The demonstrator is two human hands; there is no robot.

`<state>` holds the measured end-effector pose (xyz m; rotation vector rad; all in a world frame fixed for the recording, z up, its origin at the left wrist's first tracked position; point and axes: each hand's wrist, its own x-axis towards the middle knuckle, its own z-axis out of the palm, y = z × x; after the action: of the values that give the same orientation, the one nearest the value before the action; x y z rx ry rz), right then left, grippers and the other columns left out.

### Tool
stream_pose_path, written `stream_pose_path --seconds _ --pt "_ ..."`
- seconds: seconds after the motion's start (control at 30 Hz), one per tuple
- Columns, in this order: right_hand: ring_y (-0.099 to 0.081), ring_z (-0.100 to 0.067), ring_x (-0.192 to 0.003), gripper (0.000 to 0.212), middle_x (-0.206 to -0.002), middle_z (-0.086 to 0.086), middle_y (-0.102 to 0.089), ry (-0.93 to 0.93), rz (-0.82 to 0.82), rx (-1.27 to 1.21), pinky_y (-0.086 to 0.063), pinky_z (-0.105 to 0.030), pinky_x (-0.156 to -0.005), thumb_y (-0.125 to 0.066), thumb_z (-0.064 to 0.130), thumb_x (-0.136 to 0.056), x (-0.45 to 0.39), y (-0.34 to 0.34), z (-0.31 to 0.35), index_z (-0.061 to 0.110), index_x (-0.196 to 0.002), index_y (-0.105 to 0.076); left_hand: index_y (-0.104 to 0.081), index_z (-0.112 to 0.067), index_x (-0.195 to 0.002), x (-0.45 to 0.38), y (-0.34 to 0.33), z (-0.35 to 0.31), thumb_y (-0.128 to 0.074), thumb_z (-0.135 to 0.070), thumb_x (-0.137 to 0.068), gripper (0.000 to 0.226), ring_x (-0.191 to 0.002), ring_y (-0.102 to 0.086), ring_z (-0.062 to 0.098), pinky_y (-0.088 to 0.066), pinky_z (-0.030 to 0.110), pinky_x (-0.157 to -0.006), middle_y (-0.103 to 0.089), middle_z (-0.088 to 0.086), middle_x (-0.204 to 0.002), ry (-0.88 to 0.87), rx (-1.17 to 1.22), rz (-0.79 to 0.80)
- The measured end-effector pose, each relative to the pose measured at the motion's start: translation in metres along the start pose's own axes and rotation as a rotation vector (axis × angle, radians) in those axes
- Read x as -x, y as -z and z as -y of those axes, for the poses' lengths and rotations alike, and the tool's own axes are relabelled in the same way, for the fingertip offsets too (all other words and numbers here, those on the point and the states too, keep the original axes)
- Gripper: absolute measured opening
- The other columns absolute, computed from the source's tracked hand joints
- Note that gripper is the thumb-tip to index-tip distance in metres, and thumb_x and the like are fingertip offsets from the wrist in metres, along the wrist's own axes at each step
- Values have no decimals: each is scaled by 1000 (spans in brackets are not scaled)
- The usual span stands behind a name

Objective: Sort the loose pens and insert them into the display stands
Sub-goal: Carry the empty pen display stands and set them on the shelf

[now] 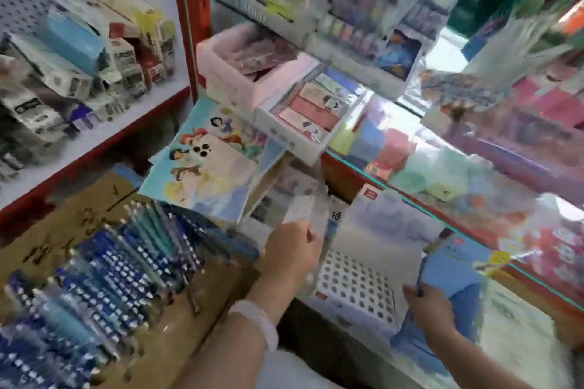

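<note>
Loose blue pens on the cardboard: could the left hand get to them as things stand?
Probably yes, once freed. The loose blue pens lie uncovered just left of the left hand, with nothing between, but it is gripping a clear packet.

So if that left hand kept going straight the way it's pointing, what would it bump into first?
Probably the cartoon-printed folder leaning just beyond it. The left hand already grips a clear packet that reaches up toward the folder, though blur makes depth uncertain.
</note>
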<state>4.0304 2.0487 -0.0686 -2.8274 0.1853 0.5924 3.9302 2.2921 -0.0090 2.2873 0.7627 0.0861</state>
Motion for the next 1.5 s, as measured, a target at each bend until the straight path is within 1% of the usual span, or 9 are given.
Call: stream_pose_path --seconds 0.13,0.3,0.47,0.63,0.73,0.87,1.03,1.27,1.5 --pt "-49 -29 -63 44 -54 -13 -43 41 -182 -66 -26 -36 -56 -51 27 -93 -56 -78 -19 5 -56 -39 -60 -12 -102 -34 -92 38 -45 -24 -95 21 -95 -59 19 -37 22 -72 -63 6 -102 -35 46 -10" --pt "-60 -44 -87 31 -86 -30 -61 -4 -298 -95 -45 -43 -74 -52 27 -92 -99 -131 -23 8 -71 -41 -64 -14 -70 -57 -153 79 -88 -17 -53 29 -42 -56 9 -38 17 -38 -59 -1 -52 -156 -61 -96" --pt "-57 -44 -100 27 -106 -30 -60 167 -330 -210 -43 -45 -82 -52 19 -93 -116 -135 -20 -5 -106 -52 -22 -9 -146 -74 -165 72 -35 -20 -100 49 -107 -56 26 -44 32 -84 -58 12 -119 -94 -9 -140" --pt "-51 -36 -118 49 -129 -19 -54 354 -177 -352 -39 -41 -98 -44 37 -93 -111 -127 -26 3 -127 -46 -67 -9 -92 -54 -161 60 -84 -12 -59 37 -72 -64 23 -52 27 -58 -66 10 -88 -410 -230 -352" --pt "-56 -30 -100 66 -117 -13 -58 385 -16 -513 -42 -29 -73 -33 55 -85 -104 -110 -33 6 -127 -45 -64 -10 -86 -38 -178 30 -77 -9 -65 25 -73 -63 22 -44 25 -54 -64 9 -87 -508 -366 -68" --pt "-48 -16 -54 51 -69 -6 -55 400 -25 -402 -30 -23 -44 -30 44 -94 -110 -105 -52 12 -132 -39 -26 -24 -145 -24 -227 16 -33 -21 -99 47 -142 -13 29 -16 43 -113 -7 7 -157 -227 -522 438" --pt "-47 -21 -47 43 -54 -4 -47 415 -89 -321 -32 -28 -43 -33 34 -99 -119 -99 -65 13 -137 -31 -8 -31 -149 -14 -248 20 -37 -30 -99 58 -142 19 31 -8 51 -116 20 4 -156 -108 -540 586" --pt "-53 -24 -68 24 -80 -17 -56 395 82 -675 -40 -34 -66 -35 27 -100 -89 -84 -68 14 -86 -50 -18 -32 -148 13 -173 23 -38 -30 -99 53 -142 -17 16 -18 21 -109 -8 -1 -157 -6 -186 288" --pt "-46 -11 -40 26 -59 -9 -54 723 555 -754 -35 -19 -38 -34 15 -101 13 -110 5 14 -89 -57 -50 -19 -129 116 -81 92 -44 -18 -97 33 -117 -46 11 -34 18 -91 -48 1 -130 200 93 -219"
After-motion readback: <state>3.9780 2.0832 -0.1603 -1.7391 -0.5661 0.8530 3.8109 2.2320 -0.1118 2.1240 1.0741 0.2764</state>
